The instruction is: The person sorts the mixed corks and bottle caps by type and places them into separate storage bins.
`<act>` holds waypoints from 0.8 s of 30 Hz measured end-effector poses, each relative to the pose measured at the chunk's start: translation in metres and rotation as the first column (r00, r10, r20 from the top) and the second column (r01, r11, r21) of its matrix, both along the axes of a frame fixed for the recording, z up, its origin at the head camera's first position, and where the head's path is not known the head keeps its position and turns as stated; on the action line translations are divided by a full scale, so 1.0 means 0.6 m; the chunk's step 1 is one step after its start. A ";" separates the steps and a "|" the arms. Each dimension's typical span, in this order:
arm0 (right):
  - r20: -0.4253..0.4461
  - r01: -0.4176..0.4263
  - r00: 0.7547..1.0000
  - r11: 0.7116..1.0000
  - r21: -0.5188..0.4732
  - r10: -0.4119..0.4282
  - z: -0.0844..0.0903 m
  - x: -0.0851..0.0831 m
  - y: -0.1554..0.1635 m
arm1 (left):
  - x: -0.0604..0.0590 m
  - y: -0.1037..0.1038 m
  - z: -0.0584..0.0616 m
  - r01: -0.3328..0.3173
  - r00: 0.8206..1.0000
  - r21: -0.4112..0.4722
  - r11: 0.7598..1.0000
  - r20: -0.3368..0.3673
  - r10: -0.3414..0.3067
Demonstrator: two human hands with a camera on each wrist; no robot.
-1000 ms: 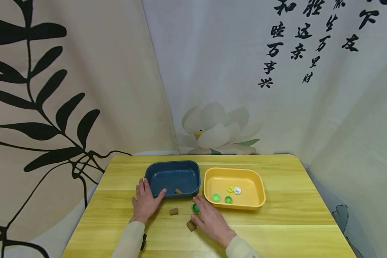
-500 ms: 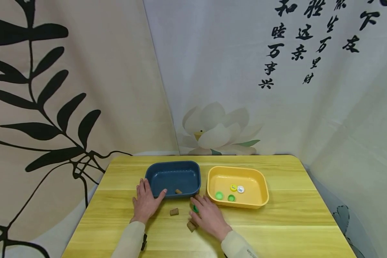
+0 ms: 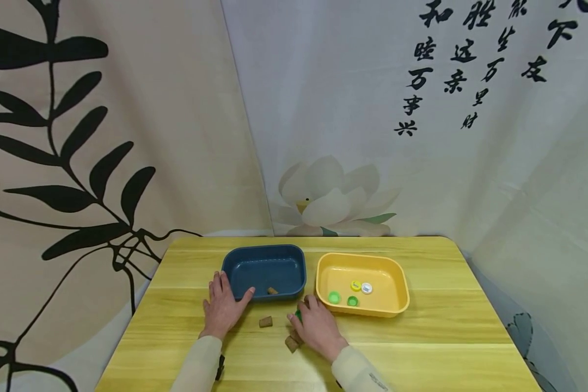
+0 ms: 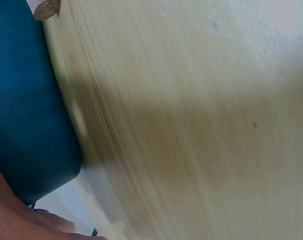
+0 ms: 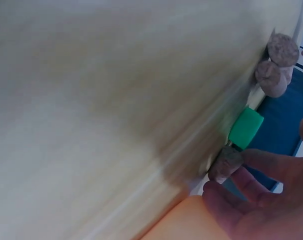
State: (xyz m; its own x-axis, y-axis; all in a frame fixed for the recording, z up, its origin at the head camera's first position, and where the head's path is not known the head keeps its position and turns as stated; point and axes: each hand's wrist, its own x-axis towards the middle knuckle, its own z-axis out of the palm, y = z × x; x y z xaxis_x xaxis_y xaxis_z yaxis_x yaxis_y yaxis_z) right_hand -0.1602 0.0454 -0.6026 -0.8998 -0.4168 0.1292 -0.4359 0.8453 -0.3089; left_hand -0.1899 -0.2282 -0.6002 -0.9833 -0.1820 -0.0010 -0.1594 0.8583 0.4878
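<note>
My left hand (image 3: 221, 311) lies with its fingers spread at the front left corner of the blue tray (image 3: 228, 261), thumb along the front rim. My right hand (image 3: 319, 326) is in front of the gap between the trays, its fingers curled downward. In the right wrist view, its fingertips pinch a small brown cork (image 5: 225, 164), right beside a green bottle cap (image 5: 246, 127). The hand mostly hides this cap in the head view. One cork (image 3: 265, 322) lies before the blue tray, and others (image 3: 291, 343) sit close to my right thumb.
The yellow tray (image 3: 397, 272) stands right of the blue one, holding several bottle caps: two green, one yellow (image 3: 355, 286) and one white (image 3: 367, 288). Inside the blue tray lies a brown cork (image 3: 272, 291). Behind the wooden table (image 3: 436, 348) hangs a printed curtain.
The yellow tray has shifted slightly right, away from the blue tray. My right hand has drawn in, its fingers curling more. My left hand has stayed at the blue tray.
</note>
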 end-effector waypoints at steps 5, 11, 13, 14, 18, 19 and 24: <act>-0.036 -0.011 0.999 1.000 0.019 0.012 0.000 0.019 0.017 | 0.000 -0.001 -0.001 0.004 1.000 -0.008 1.000 0.007 -0.004; -0.060 -0.037 0.997 0.999 0.025 0.039 0.001 0.049 0.048 | -0.001 -0.002 -0.002 0.008 1.000 -0.018 1.000 0.015 -0.008; -0.053 -0.041 0.998 0.999 0.016 0.042 0.002 0.059 0.059 | -0.002 -0.002 -0.001 0.009 1.000 -0.015 1.000 0.017 -0.009; -0.049 -0.041 0.998 0.999 0.017 0.042 0.003 0.064 0.063 | -0.002 -0.002 -0.001 0.011 1.000 -0.013 1.000 0.019 -0.010; -0.029 -0.039 0.999 0.998 0.054 0.040 0.008 0.081 0.082 | -0.001 -0.002 0.001 0.017 1.000 -0.007 1.000 0.024 -0.017; -0.023 -0.039 0.999 0.997 0.067 0.040 0.009 0.085 0.087 | 0.000 -0.002 0.001 0.019 0.999 -0.007 1.000 0.026 -0.019; -0.019 -0.051 0.998 0.995 0.085 0.052 0.012 0.099 0.106 | 0.000 -0.002 0.003 0.024 0.999 -0.010 1.000 0.027 -0.024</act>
